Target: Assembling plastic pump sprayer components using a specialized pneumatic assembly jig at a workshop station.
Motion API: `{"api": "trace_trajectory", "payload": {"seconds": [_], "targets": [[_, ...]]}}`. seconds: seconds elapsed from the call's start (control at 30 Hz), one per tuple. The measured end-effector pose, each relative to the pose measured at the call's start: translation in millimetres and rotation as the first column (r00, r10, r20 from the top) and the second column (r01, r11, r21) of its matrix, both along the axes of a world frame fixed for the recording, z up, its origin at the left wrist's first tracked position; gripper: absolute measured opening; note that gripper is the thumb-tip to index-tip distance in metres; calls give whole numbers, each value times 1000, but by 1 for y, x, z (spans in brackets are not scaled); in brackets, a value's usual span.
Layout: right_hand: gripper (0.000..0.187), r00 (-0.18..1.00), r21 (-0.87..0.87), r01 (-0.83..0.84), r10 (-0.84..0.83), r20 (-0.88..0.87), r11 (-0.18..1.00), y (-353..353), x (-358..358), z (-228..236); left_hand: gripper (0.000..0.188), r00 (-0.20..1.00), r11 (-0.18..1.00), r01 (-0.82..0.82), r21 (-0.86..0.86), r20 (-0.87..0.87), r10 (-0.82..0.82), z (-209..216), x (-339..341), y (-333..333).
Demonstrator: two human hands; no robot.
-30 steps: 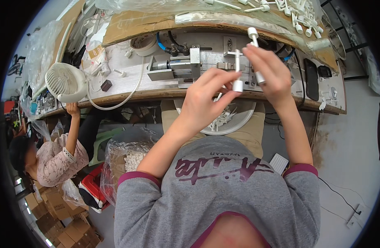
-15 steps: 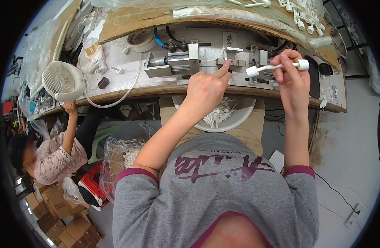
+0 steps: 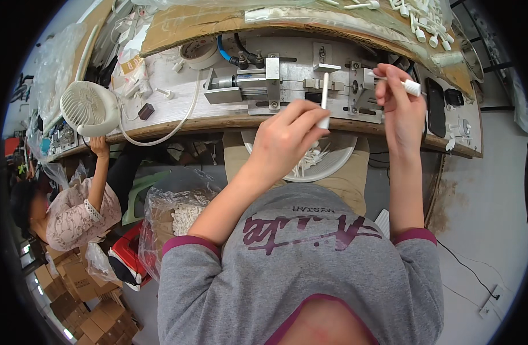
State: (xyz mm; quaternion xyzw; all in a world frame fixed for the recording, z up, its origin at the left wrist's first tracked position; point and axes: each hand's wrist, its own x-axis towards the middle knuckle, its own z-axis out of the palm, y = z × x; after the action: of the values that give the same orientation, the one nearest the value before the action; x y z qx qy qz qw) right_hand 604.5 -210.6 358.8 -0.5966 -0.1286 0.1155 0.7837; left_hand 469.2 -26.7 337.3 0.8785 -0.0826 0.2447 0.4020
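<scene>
In front of the bench edge is my left hand (image 3: 290, 138), closed on a white plastic stick (image 3: 325, 92) that points up and away from me, its wider end near the fingertips. My right hand (image 3: 403, 112) is raised at the right of the metal clamping jig (image 3: 324, 86), fingers pinched on a thin white stem with a ribbed white cap (image 3: 412, 87). The stem's far end is blurred and partly behind the fingers. Below my left hand, a white bowl (image 3: 340, 172) rests on my lap with several loose white sticks (image 3: 307, 164) inside.
A pneumatic cylinder (image 3: 224, 83) with blue and black hoses adjoins the jig. Left on the bench are a tape roll (image 3: 199, 54) and a white fan (image 3: 90, 109). Capped white parts (image 3: 425, 26) lie on cardboard at far right, near a phone (image 3: 435, 106). A co-worker (image 3: 83, 213) sits left.
My left hand has moved from the jig back toward the bench edge and now holds a white stick. My right hand has shifted slightly left and turned its capped piece.
</scene>
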Motion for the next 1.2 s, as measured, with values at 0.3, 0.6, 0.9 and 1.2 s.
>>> {"api": "trace_trajectory", "payload": {"seconds": [0.3, 0.6, 0.9, 1.2], "targets": [[50, 974, 89, -172, 156, 166, 981, 2, -13, 12, 27, 993, 876, -108, 469, 14, 115, -28, 32, 4], [24, 896, -337, 19, 134, 424, 941, -1, -37, 0, 33, 997, 931, -66, 358, 49, 52, -25, 33, 17], [26, 407, -625, 377, 484, 775, 683, 21, -51, -47, 19, 827, 845, -424, 326, 520, 214, 68, 134, 96], [16, 299, -621, 513, 554, 777, 593, 34, -43, -55, 21, 972, 823, -228, 520, 70, 226, 53, 202, 108]]}}
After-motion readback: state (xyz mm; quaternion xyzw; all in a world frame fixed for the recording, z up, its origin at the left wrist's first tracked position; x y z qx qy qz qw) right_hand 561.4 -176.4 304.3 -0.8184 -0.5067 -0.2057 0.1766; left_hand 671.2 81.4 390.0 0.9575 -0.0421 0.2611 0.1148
